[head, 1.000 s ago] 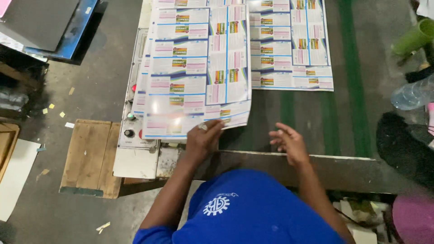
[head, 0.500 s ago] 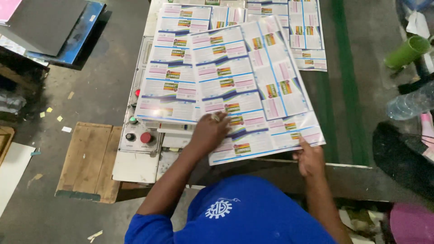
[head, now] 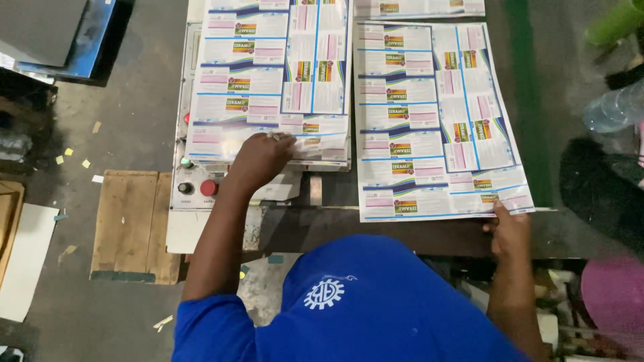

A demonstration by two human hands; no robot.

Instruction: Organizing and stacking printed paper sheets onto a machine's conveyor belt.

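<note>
Printed sheet point(head: 439, 121): I'm pinching its near corner with my right hand point(head: 511, 231); left hand point(head: 258, 157) spread flat, pressing the stack point(head: 268, 80) square.

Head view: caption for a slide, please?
Left hand presses the printed-sheet stack; right hand grips a separate printed sheet.

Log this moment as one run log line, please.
left hand: flat on left printed sheet stack | right hand: gripping near corner of right printed sheet | surface: work table
</note>
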